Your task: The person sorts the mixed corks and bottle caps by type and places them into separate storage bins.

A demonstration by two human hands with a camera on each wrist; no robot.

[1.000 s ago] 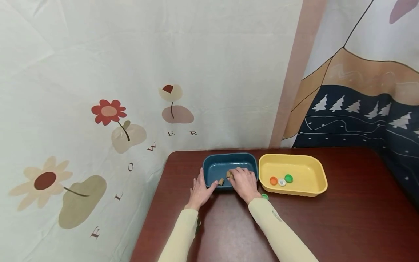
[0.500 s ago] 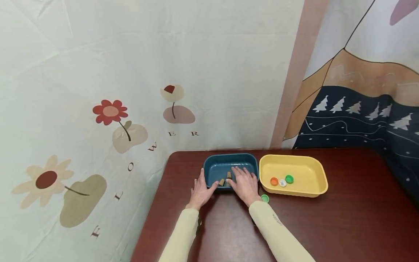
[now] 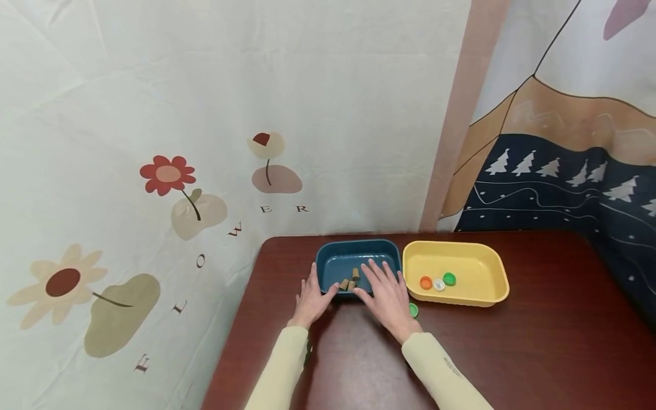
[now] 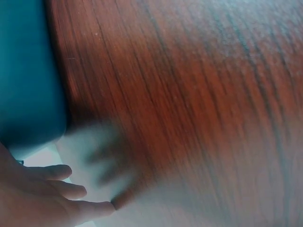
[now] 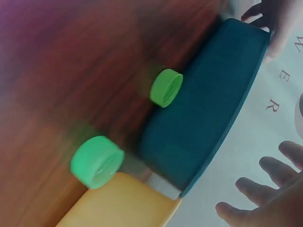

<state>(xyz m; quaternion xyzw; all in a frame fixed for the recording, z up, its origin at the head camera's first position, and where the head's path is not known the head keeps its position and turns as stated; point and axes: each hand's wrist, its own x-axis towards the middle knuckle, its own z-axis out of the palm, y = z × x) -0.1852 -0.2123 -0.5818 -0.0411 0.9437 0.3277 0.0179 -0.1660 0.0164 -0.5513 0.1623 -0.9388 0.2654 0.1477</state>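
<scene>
Inside the blue tray (image 3: pixel 333 267), brown cork stoppers (image 3: pixel 356 274) lie near the front wall, between my two hands. My left hand (image 3: pixel 310 302) touches the tray's front left corner, its thumb reaching over the front rim. In the left wrist view, straight fingers (image 4: pixel 66 190) extend beside the tray's outer wall. My right hand (image 3: pixel 386 299) is spread over the tray's front right, with nothing in its fingers. A green bottle cap (image 3: pixel 413 310) lies on the table by the right wrist. The right wrist view shows this area with two green caps (image 5: pixel 165 88) in front of the trays.
A yellow tray (image 3: pixel 482 262) stands directly right of the blue one. It contains an orange cap (image 3: pixel 426 282), a white cap (image 3: pixel 439 285) and a green cap (image 3: pixel 449 279). A printed cloth (image 3: pixel 359 142) hangs behind the dark red table (image 3: pixel 553 319).
My right hand has opened away from the cork stoppers and drawn back slightly toward the right, uncovering more of them. My left hand keeps its place on the tray.
</scene>
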